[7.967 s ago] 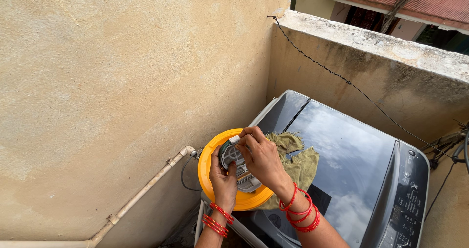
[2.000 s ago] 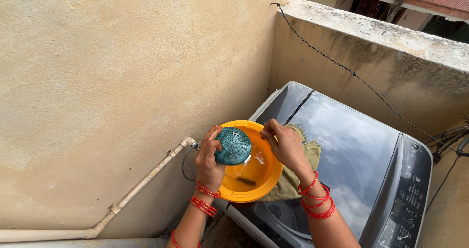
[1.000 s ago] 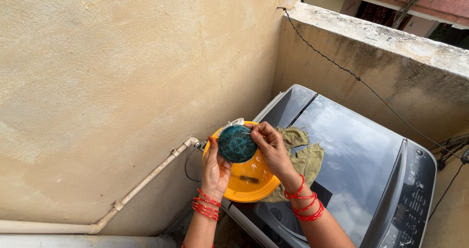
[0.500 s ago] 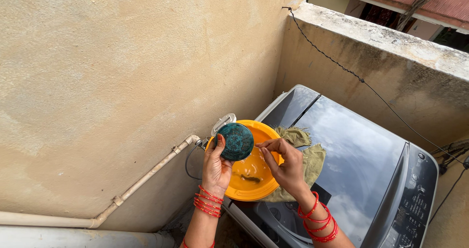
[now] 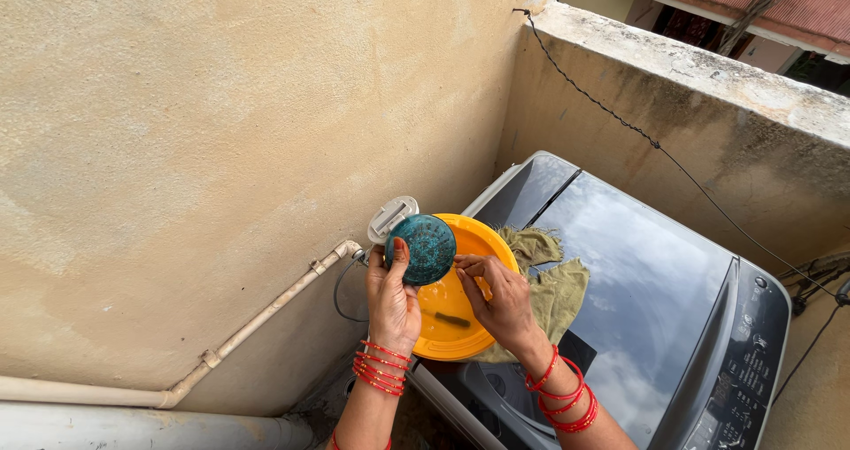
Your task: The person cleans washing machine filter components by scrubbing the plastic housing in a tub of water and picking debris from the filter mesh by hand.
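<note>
The left hand (image 5: 391,292) has its grip closed around a round teal perforated filter (image 5: 421,249) with a grey plastic part behind it, held above the near rim of the orange basin (image 5: 482,248). Just right of that grip, the right hand (image 5: 498,292) pinches at the filter's edge; whether anything is caught between its fingertips cannot be told. Wet plastic could slip and fall into the gap beside the washing machine (image 5: 646,282).
</note>
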